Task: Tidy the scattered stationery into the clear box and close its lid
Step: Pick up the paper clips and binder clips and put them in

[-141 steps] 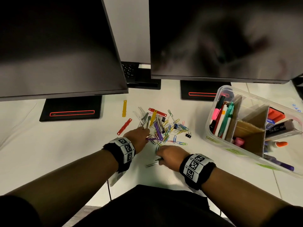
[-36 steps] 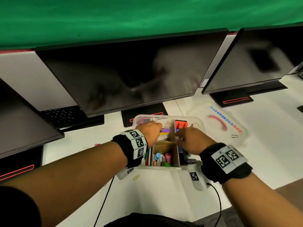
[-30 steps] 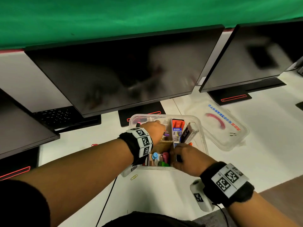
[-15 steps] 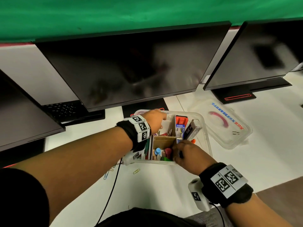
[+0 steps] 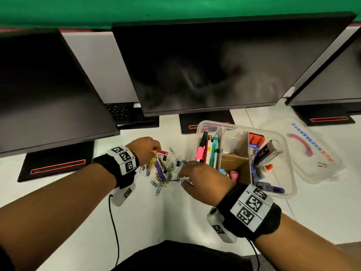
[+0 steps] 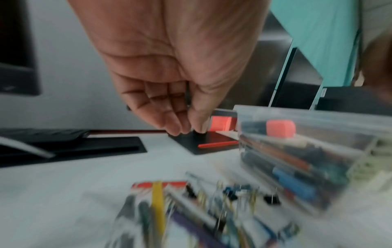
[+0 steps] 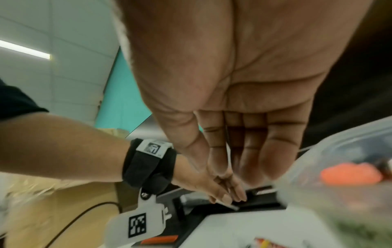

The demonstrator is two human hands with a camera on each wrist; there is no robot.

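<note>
A loose pile of coloured paper clips and plastic fasteners [image 5: 164,171] lies on the white desk, just left of the clear box [image 5: 289,167]. The box stands open, with pens [image 5: 209,151] in its left compartment and cardboard dividers. Its clear lid [image 5: 312,153] lies upside down to the right. My left hand [image 5: 154,151] hovers over the pile's far left side; in the left wrist view its fingers [image 6: 176,127] hang together above the blurred pile [image 6: 191,209] and hold nothing I can see. My right hand [image 5: 182,174] reaches over the pile's right edge with straight, empty fingers [image 7: 263,161].
Three dark monitors [image 5: 205,65] overhang the back of the desk on black stands [image 5: 54,163]. A keyboard [image 5: 121,112] sits behind them. A black cable [image 5: 115,222] runs down from my left wrist, and the desk's front edge is close to my body.
Both hands have left the box and moved left to the pile of clips. The view has swung left, bringing the pile back into sight.
</note>
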